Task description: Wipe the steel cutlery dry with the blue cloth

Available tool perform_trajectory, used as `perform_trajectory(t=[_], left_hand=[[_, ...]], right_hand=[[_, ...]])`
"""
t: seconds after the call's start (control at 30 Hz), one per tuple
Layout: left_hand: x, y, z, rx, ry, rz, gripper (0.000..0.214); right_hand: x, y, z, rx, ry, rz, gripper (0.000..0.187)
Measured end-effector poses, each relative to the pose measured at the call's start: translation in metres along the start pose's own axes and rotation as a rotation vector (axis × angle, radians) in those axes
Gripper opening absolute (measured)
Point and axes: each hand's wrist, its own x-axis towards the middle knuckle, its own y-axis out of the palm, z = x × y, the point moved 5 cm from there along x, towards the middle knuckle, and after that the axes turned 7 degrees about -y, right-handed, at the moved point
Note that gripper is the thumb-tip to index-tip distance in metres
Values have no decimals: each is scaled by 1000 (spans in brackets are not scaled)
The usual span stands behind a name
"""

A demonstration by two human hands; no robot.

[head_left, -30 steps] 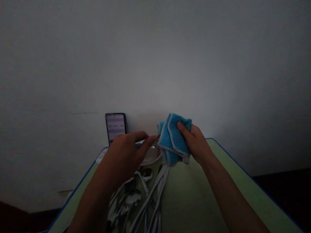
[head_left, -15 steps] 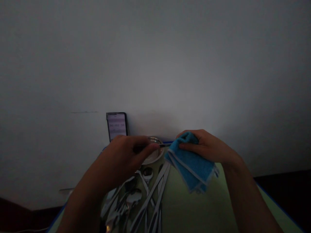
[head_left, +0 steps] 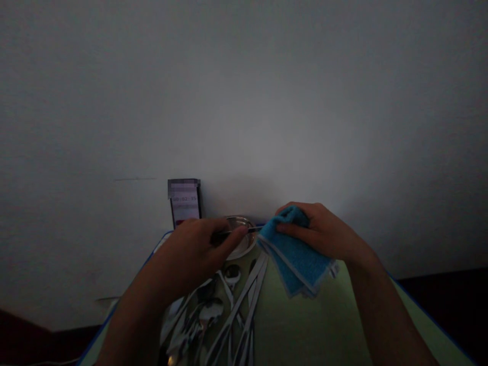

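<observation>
My left hand (head_left: 198, 249) pinches the handle of a thin metal utensil (head_left: 251, 230), held level above the table. Its other end goes into a folded blue cloth (head_left: 295, 259), which my right hand (head_left: 324, 231) grips from above, fingers closed round the fold. Which kind of utensil it is stays hidden by the cloth. Both hands hover over a pile of spoons and other cutlery (head_left: 224, 310) spread on the green table (head_left: 305, 330).
A small metal bowl (head_left: 240, 239) stands behind my left hand near the table's far edge. A phone (head_left: 185, 202) with a lit screen leans against the pale wall. The table has a blue rim (head_left: 415, 305); dark floor lies on either side.
My right hand turned over from holding the cloth upright to gripping it from above, with the cloth now hanging down to the right. The left hand barely moved.
</observation>
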Motion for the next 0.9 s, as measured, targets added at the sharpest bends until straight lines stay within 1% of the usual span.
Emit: perform_trajectory(t=[0.1, 0.33, 0.6, 0.7, 0.8, 0.9], left_hand=[[-1, 4, 4, 11, -4, 79, 48], [-1, 1, -2, 4, 23, 73, 48], [3, 9, 4, 20, 5, 143, 51], [3, 16, 3, -2, 21, 184, 52], [3, 24, 1, -19, 36, 222, 54], [2, 26, 0, -14, 23, 219, 54]], right_hand=[[1, 4, 0, -17, -1, 9, 21], [1, 2, 0, -3, 26, 6, 23], [4, 3, -2, -37, 6, 7, 22], [5, 5, -6, -32, 10, -16, 22], [5, 5, -8, -29, 9, -72, 21], [5, 5, -8, -39, 28, -115, 22]])
